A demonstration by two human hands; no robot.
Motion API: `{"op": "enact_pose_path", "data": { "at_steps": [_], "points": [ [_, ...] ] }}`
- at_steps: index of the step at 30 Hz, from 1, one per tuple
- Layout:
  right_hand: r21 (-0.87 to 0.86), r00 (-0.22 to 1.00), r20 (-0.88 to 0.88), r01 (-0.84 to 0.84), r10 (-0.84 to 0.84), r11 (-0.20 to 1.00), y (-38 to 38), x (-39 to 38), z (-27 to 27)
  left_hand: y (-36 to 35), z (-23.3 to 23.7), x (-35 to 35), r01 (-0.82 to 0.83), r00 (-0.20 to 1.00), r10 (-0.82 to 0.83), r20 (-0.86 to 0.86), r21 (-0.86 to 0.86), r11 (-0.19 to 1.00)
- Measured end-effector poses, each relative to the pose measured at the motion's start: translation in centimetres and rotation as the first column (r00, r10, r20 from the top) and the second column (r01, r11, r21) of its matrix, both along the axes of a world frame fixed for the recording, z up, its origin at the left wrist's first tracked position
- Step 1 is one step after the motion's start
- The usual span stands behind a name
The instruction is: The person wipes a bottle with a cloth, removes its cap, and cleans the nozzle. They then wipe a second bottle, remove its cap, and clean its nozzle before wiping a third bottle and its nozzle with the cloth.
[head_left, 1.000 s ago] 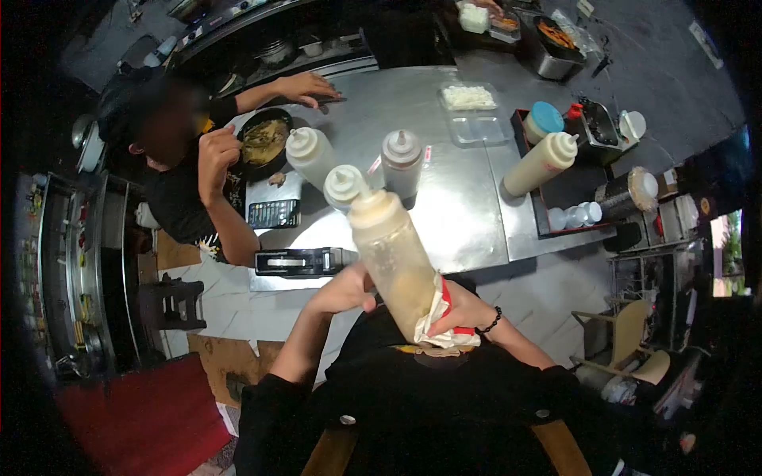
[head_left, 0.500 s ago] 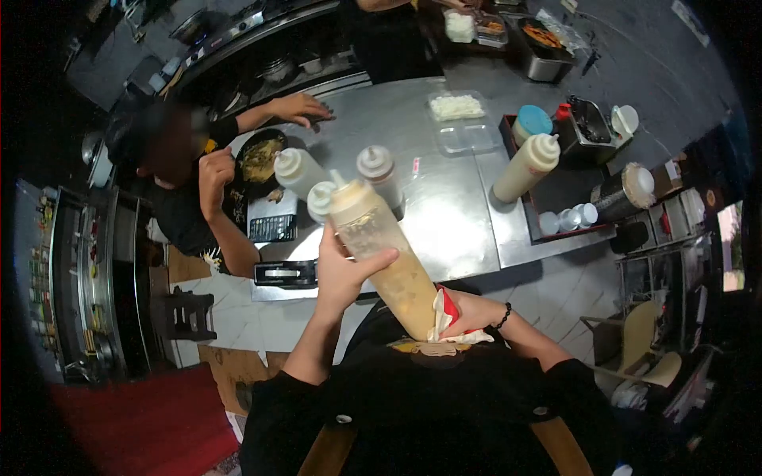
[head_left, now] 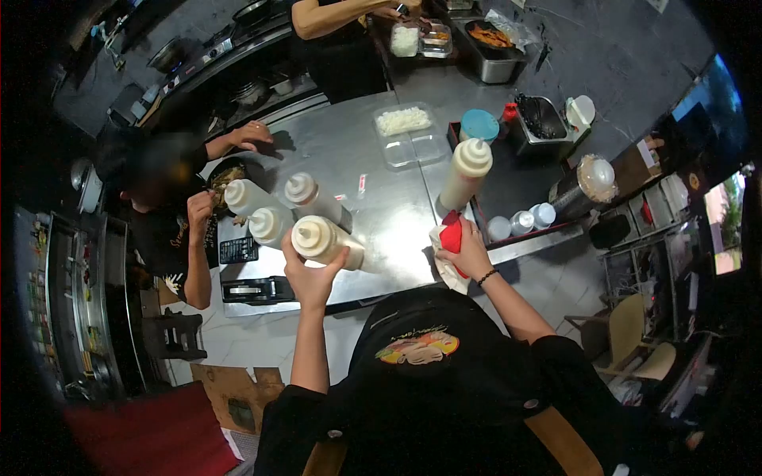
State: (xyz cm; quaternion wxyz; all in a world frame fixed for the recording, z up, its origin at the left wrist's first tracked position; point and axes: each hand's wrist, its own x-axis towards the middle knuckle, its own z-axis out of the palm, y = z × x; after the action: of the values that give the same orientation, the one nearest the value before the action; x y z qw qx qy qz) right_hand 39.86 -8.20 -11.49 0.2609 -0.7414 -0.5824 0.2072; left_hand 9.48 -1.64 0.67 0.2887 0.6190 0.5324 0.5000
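Note:
My left hand is wrapped round a squeeze bottle of pale sauce, which stands on the steel table near its front edge. Three more squeeze bottles are about: a whitish one and a clear-looking one to the left, and one with a pale cap just behind. In my right hand is a crumpled red and white cloth, held over the front of the table. A tall squeeze bottle of pale sauce stands just beyond that hand.
At the left, a co-worker's hand rests over the table by a pan of food. A black keypad lies near it. Clear trays with white rice sit further back. A red-edged tray holds small cups.
The bottle in my left hand has gone from tilted against my front to upright on the table. My right hand, with the cloth, has come off its base and moved forward.

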Motion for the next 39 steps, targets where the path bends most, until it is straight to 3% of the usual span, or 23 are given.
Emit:
{"op": "enact_pose_path", "data": {
  "at_steps": [1, 3, 6, 9, 10, 13, 15, 18, 21, 23, 24, 25, 27, 28, 30, 31, 34, 39],
  "points": [
    [-0.007, 0.995, 0.083, 0.048, -0.048, 0.999, 0.2, 0.3, 0.1, 0.2, -1.1, 0.3, -0.03, 1.0, 0.03, 0.007, 0.007, 1.0],
    [0.196, 0.997, -0.02, 0.075, -0.072, 0.978, 1.3, 1.2, 0.7, 0.5, -2.9, 0.4, -0.096, 0.995, 0.096, 0.014, 0.025, 0.995],
    [0.465, 0.972, -0.131, 0.233, -0.193, 0.854, 3.4, 2.4, 3.5, 0.6, -4.7, 0.3, -0.136, 0.991, 0.136, -0.004, 0.01, 0.991],
    [0.427, 0.928, -0.287, 0.347, -0.239, 0.835, 6.9, 3.8, 4.0, 0.6, -6.1, 0.0, -0.171, 0.981, 0.169, 0.091, 0.011, 0.985],
    [0.539, 0.948, -0.226, 0.313, -0.223, 0.782, 8.4, 4.1, 3.3, 0.6, -5.9, 0.0, -0.202, 0.973, 0.204, 0.107, -0.033, 0.979],
    [0.371, 0.882, -0.427, 0.372, -0.199, 0.851, 10.5, 4.5, 2.6, 0.0, -5.4, 0.2, -0.234, 0.967, 0.243, 0.079, -0.103, 0.967],
    [0.409, 0.904, -0.39, 0.341, -0.175, 0.847, 10.6, 4.6, 3.1, -1.4, -5.1, 1.4, -0.33, 0.941, 0.335, -0.041, 0.085, 0.94],
    [0.415, 0.89, -0.453, 0.267, -0.057, 0.87, 10.2, 4.6, 3.5, -5.2, -6.1, 2.7, -0.411, 0.906, 0.423, -0.014, 0.216, 0.886],
    [0.451, 0.765, -0.587, 0.038, 0.265, 0.892, 8.6, 3.3, 6.4, -7.8, -6.0, 3.4, -0.17, 0.976, 0.171, -0.131, 0.024, 0.985],
    [0.36, 0.677, -0.649, -0.128, 0.347, 0.924, 6.2, 1.2, 12.9, -7.0, -2.4, 4.4, 0.109, 0.993, -0.114, -0.017, -0.202, 0.973],
    [0.328, 0.611, -0.698, -0.189, 0.372, 0.925, 5.3, 0.1, 15.8, -6.1, -1.4, 4.5, 0.298, 0.952, -0.266, 0.15, -0.257, 0.919],
    [0.303, 0.54, -0.745, -0.251, 0.392, 0.919, 4.5, -0.9, 18.4, -5.2, -0.5, 4.7, 0.504, 0.831, -0.367, 0.417, -0.288, 0.814],
    [0.287, 0.462, -0.786, -0.316, 0.411, 0.904, 2.8, -2.5, 23.2, -4.1, 1.4, 4.9, 0.769, 0.582, -0.509, 0.634, -0.227, 0.597],
    [0.287, 0.422, -0.802, -0.349, 0.423, 0.892, 2.2, -3.3, 24.6, -4.3, 2.3, 5.0, 0.818, 0.514, -0.508, 0.691, -0.217, 0.532],
    [0.399, 0.465, -0.704, -0.365, 0.536, 0.841, 1.4, -4.7, 25.7, -4.7, 3.5, 5.3, 0.903, 0.335, -0.446, 0.83, -0.148, 0.403],
    [0.45, 0.487, -0.648, -0.375, 0.585, 0.811, 1.1, -5.2, 26.1, -4.8, 4.2, 5.4, 0.908, 0.337, -0.447, 0.828, -0.16, 0.387],
    [0.346, 0.651, -0.543, -0.403, 0.531, 0.847, 0.5, -6.4, 28.0, -4.9, 5.6, 5.5, 0.911, 0.316, -0.442, 0.839, -0.139, 0.388],
    [0.369, 0.711, -0.486, -0.361, 0.509, 0.856, 1.5, -8.4, 26.5, -4.0, 4.4, 4.7, 0.938, 0.26, -0.468, 0.845, -0.106, 0.331]
  ]
}}
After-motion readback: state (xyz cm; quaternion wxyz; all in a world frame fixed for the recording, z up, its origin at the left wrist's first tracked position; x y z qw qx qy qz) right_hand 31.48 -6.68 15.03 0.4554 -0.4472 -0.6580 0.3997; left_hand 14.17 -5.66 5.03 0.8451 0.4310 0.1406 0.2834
